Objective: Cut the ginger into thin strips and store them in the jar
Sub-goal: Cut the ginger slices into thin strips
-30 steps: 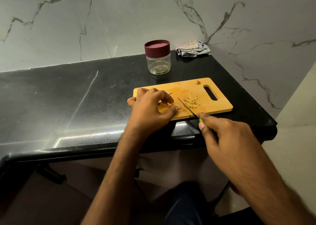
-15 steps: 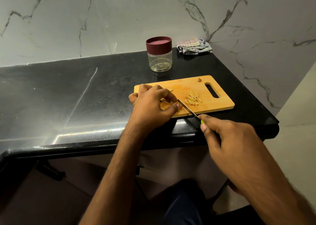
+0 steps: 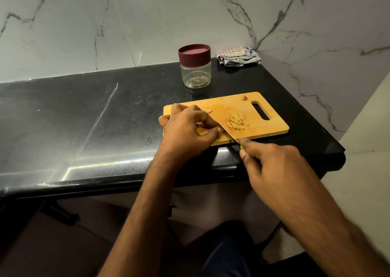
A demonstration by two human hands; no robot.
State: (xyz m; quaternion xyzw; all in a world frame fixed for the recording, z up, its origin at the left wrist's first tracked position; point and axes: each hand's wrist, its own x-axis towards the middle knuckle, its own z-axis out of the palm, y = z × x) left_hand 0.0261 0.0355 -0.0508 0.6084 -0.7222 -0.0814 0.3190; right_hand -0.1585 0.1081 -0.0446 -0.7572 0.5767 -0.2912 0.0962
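Observation:
A wooden cutting board [image 3: 272,129] lies near the counter's front right. On it sits a small pile of cut ginger strips [image 3: 236,120]. My left hand [image 3: 187,131] pinches a piece of ginger against the board's left part; the piece is mostly hidden under my fingers. My right hand [image 3: 272,167] grips a knife [image 3: 226,132] by its green handle, the blade slanting down beside my left fingertips. A clear jar [image 3: 195,70] with a maroon lid on stands behind the board.
The black stone counter [image 3: 84,125] ends just right of the board. A folded striped cloth [image 3: 238,56] lies in the back corner against the marble wall. A small ginger scrap [image 3: 244,97] lies near the board's handle slot, and a thin slice [image 3: 209,110] lies above my left hand.
The knife blade has shifted a little left, close against my left fingertips. My view has moved slightly; the hands stay at the same place on the board.

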